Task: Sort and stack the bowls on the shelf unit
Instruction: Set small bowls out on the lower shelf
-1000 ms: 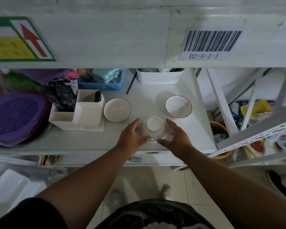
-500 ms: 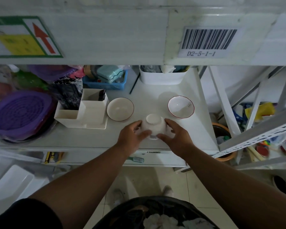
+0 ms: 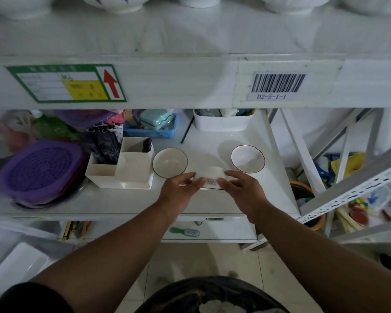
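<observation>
Tipping the small white bowl from rim-down onto its side, we grip it between left hand and right hand above the shelf front, ready for stacking.

1. The left hand and right hand hold a small bowl between them, above the front of the middle shelf.
2. Behind the held bowl, two bowls sit on the shelf: the left bowl and the right bowl, well apart.
3. A desk organizer stands just left of the left bowl.
4. A round strainer lies at the far left.
5. At the back of the shelf, a basket sits left of a storage bin.
6. On the upper shelf's front edge, a barcode label is right of an arrow label.
7. A brush lies on the lower shelf.
</observation>
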